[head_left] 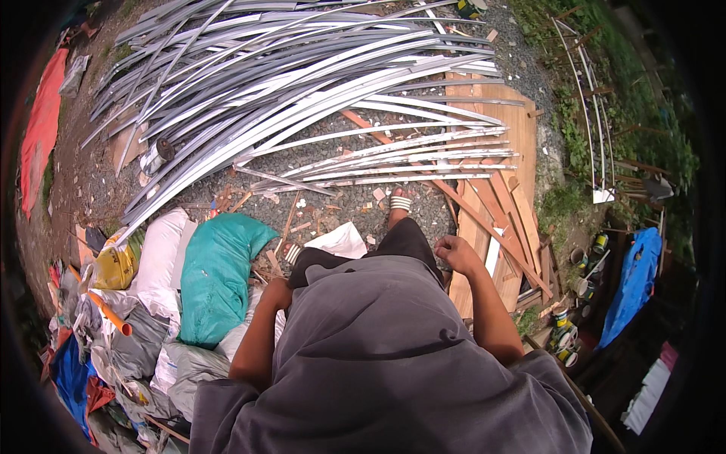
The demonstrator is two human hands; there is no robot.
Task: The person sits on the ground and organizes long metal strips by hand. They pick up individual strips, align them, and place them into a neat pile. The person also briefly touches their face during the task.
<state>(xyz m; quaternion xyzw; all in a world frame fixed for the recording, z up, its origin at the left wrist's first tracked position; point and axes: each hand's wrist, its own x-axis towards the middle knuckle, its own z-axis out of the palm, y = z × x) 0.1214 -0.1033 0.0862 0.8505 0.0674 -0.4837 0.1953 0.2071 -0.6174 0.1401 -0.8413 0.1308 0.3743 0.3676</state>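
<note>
My left hand (279, 293) hangs beside my left thigh, near a green sack (219, 276). Its fingers are turned away, so what they do is hidden. On the other side, my right hand (455, 253) hangs by my right thigh with its fingers loosely bent and nothing seen in them. Below it lies a plywood sheet (495, 110) with wooden strips (505, 219) on top. Ahead of my feet, several long pale metal strips (393, 160) lie side by side on the gravel. Beyond them spreads a large heap of long grey metal strips (302, 68).
White sacks (160, 257), a yellow bag (117, 265) and an orange pipe (110, 313) crowd the left. A white sheet (338, 240) lies between my feet. Paint cans (563, 333) and a blue tarp (631, 280) are at the right. A red cloth (43, 125) lies far left.
</note>
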